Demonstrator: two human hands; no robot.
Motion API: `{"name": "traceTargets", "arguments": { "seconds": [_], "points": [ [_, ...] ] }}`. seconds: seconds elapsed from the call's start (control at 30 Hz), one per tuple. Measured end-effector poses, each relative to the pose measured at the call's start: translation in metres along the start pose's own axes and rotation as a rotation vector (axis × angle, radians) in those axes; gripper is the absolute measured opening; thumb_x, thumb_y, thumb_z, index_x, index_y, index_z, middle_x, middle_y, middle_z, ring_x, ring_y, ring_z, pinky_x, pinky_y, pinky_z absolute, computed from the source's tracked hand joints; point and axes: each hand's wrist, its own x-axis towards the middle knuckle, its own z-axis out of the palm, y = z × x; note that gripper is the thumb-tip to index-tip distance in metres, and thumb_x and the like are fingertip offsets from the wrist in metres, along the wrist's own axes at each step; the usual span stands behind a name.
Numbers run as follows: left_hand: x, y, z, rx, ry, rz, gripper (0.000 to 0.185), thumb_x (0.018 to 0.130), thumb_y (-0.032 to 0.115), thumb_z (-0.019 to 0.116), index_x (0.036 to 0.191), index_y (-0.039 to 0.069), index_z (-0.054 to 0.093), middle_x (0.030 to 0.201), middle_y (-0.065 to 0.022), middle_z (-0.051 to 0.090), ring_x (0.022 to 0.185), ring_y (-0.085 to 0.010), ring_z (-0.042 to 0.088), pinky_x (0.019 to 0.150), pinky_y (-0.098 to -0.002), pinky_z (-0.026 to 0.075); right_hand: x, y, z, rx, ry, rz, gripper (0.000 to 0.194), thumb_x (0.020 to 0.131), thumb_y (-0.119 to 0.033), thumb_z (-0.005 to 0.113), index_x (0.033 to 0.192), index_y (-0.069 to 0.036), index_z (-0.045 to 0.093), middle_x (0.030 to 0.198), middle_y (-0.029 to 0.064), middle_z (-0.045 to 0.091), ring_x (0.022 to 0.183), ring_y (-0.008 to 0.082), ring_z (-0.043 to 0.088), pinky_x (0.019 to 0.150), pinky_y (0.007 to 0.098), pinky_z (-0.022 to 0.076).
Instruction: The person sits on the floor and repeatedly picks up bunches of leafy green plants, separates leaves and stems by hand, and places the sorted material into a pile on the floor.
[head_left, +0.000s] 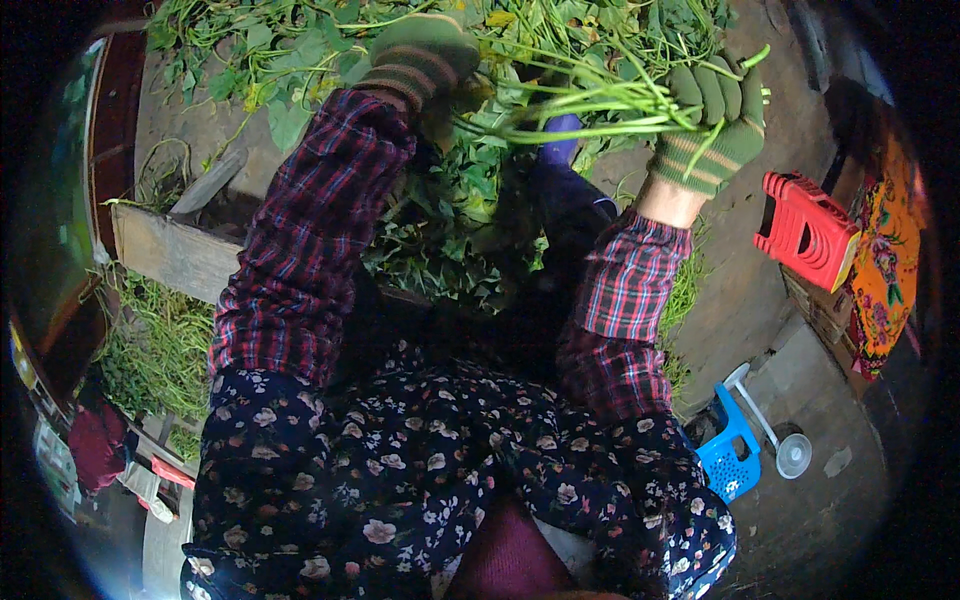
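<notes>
My right hand (712, 120), in a green knit glove with tan stripes, is closed around a bunch of long green stems (600, 112). Cut-looking stem ends stick out past its far side, and the stems run leftward over the leaves. My left hand (424, 56), gloved alike, is at the top among the leafy vines (262, 37). Its fingers are hidden below the back of the glove, so any grip there is out of sight. More green leaves (450, 247) lie in a shaded heap between my forearms. A purple boot (562, 139) shows beneath the stems.
A wooden board (172, 251) stands left of my arm, with a green vine pile (161, 337) behind it. On the right are a red plastic stool (810, 229), an orange patterned cloth (885, 262), a blue plastic chair (727, 457) and a white pole-like object with round ends (765, 420).
</notes>
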Motion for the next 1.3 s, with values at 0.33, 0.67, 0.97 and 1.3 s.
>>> {"name": "traceTargets", "arguments": {
  "seconds": [0.33,0.67,0.97,1.3],
  "points": [
    [0.015,-0.002,-0.005,-0.185,0.041,-0.039,0.033,0.075,0.030,0.041,0.092,0.006,0.057,0.087,-0.0187,0.057,0.081,-0.0341,0.055,0.072,-0.0414,0.043,-0.006,0.026,0.058,-0.195,-0.099,0.006,0.022,0.088,-0.021,0.035,0.086,-0.002,0.045,0.050,-0.0063,0.031,0.040,0.0047,0.028,0.044,0.0226,0.0245],
    [0.012,-0.050,-0.045,0.453,0.184,0.018,0.034,0.076,0.032,0.052,0.099,0.007,0.056,0.096,-0.0145,0.057,0.084,-0.0273,0.056,0.073,-0.0335,0.045,0.033,-0.076,0.018,-0.116,-0.381,-0.112,0.025,0.083,-0.021,0.040,0.060,-0.013,0.037,0.044,-0.0064,0.023,0.038,0.0064,0.024,0.042,0.0225,0.0257],
    [-0.014,0.000,-0.046,0.390,0.033,0.114,0.023,0.074,0.016,0.055,0.095,0.004,0.056,0.092,-0.0117,0.058,0.080,-0.0214,0.057,0.069,-0.0305,0.047,0.043,-0.059,-0.029,0.151,-0.122,-0.194,0.022,0.085,-0.021,0.039,0.068,-0.007,0.045,0.043,-0.0073,0.024,0.037,0.0069,0.027,0.039,0.0237,0.0249],
    [-0.010,0.044,-0.017,-0.632,0.619,0.552,0.021,0.067,0.011,0.058,0.087,0.006,0.057,0.072,-0.0124,0.057,0.065,-0.0262,0.057,0.057,-0.0302,0.046,0.041,-0.043,-0.008,-0.104,0.306,-0.375,0.031,0.084,-0.022,0.038,0.055,-0.013,0.033,0.042,-0.0032,0.025,0.039,0.0110,0.024,0.042,0.0242,0.0240]
  ]
}}
